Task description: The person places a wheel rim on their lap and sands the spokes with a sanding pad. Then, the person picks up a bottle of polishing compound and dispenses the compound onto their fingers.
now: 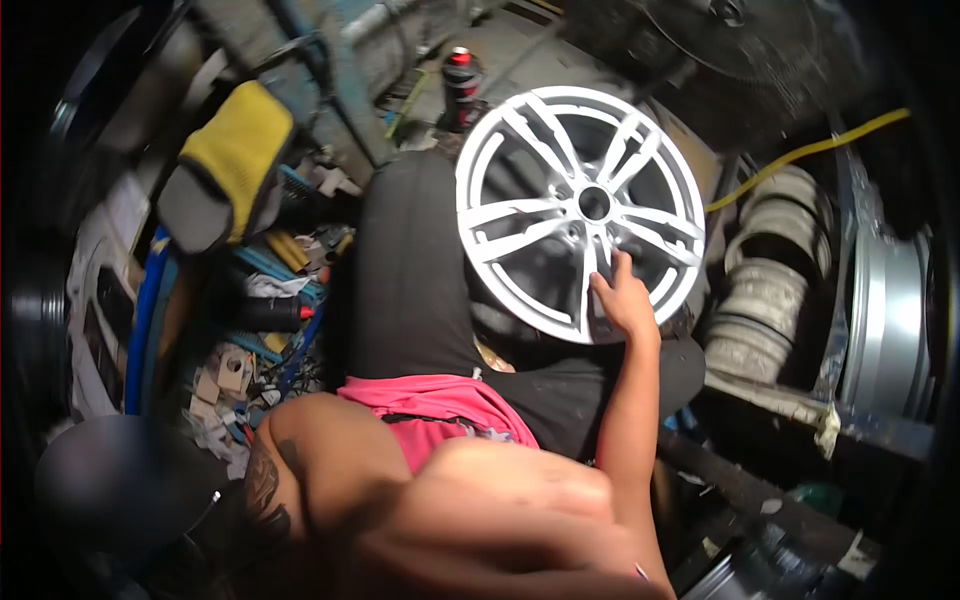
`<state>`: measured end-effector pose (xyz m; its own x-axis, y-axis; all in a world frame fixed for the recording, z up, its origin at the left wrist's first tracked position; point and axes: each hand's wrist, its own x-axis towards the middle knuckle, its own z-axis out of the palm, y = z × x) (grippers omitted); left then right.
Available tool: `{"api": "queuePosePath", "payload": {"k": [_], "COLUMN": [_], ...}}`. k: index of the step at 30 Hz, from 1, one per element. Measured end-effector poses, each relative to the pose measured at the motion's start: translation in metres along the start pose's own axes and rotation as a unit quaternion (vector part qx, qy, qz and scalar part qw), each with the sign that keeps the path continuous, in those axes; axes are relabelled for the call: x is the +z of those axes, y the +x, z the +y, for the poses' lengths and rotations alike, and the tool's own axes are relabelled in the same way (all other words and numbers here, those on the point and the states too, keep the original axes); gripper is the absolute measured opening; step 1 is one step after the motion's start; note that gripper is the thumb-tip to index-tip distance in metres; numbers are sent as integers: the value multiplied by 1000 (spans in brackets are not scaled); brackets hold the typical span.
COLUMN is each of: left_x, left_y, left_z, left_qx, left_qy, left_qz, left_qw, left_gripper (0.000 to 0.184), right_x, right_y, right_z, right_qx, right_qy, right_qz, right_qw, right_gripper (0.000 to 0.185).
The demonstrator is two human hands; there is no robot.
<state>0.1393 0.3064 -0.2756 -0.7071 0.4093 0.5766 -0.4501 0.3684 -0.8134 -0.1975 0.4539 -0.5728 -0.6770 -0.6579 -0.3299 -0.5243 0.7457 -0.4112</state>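
A silver-white alloy wheel (580, 320) with paired spokes lies face up in front of my knees, its left edge beside my dark trouser leg. My right hand (625, 298) reaches over the lower part of the wheel, two fingers apart and touching or just above the spoke below the hub. Close to the camera, my left hand (540, 490) is a blurred shape in front of my right forearm; its fingers cannot be made out, nor whether it holds anything.
A black spray can with a red top (461, 88) stands behind the wheel. Dirty cylindrical parts (765, 290) lie to the right, near a yellow hose (810, 150) and a silver rim (885, 320). Left are a yellow-grey cloth or pad (240, 150), a dark bottle (275, 313) and scattered scraps.
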Motion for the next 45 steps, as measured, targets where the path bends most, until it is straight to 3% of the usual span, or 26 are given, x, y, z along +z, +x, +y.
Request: {"api": "queuePosePath", "payload": {"k": [1,2,3,4,6,9,12,13,15,16,17,18,19,21,22,23,26,27,29,30,33,37,38,42,43,45], "left_x": [2,8,17,23,26,117,179,218,295,332,359,383,408,475,445,432,448,447,428,431,437,434,425,372,354,326], "left_y": [6,13,19,25,28,3,-7,-14,-21,-33,-44,-62,-90,-167,-123,-101,-113,-108,-87,-89,-103,-103,-95,-98,-102,-100], "left_z": [5,10,20,31,45,107,154,179,233,253,263,282,305,377,347,333,349,347,335,337,346,348,339,315,308,313], "left_qx": [26,8,-74,-136,-210,20,-167,-273,-398,-417,-355,-359,-362,-450,-488,-497,-499,-501,-569,-586,-575,-646,-658,-636,-602,-570], "left_qy": [4,-85,-305,-514,-845,-998,-956,-882,-827,-742,-605,-576,-545,-589,-611,-642,-652,-645,-645,-633,-604,-633,-648,-682,-702,-663], "left_qz": [18,47,99,134,121,39,-240,-345,-293,-340,-387,-414,-439,-558,-532,-511,-486,-473,-437,-438,-467,-375,-350,-360,-379,-486], "left_qw": [999,995,944,836,476,36,4,167,267,400,599,607,616,373,324,281,300,330,262,253,295,203,156,18,-31,-2], "left_gripper": [34,38,31,24,17,51,38,31,31,43,59,66,73,79,76,73,72,68,63,58,54,35,31,26,25,26], "right_x": [5,5,1,0,-7,-19,-27,-28,-39,-40,-37,-18,-32,-22,11,34,40,37,3,19,20,11,8,-29,-29,-48], "right_y": [3,-1,1,1,0,0,0,3,21,29,38,57,58,63,76,77,84,89,78,86,86,84,85,90,94,91], "right_z": [5,-1,-4,-3,-4,-11,-9,0,27,38,49,69,55,46,57,56,43,31,11,12,13,6,7,41,59,60], "right_qx": [11,24,51,41,30,43,78,95,200,218,236,200,233,162,106,98,119,118,151,173,217,242,239,160,107,151], "right_qy": [0,-20,-12,6,11,7,47,73,131,121,110,167,308,398,371,440,562,562,555,553,545,538,518,399,194,85], "right_qz": [-8,6,-17,-11,-24,-54,-56,-43,-68,-31,5,9,-105,-149,-70,-37,-61,-17,-81,-21,-26,4,18,6,54,-35], "right_qw": [1000,1000,998,999,999,998,994,992,969,968,965,965,917,891,920,892,817,818,814,815,810,808,821,903,973,984], "right_gripper": [72,71,71,72,66,62,69,70,80,86,91,101,111,117,124,129,131,116,94,76,76,74,70,98,102,108]}}
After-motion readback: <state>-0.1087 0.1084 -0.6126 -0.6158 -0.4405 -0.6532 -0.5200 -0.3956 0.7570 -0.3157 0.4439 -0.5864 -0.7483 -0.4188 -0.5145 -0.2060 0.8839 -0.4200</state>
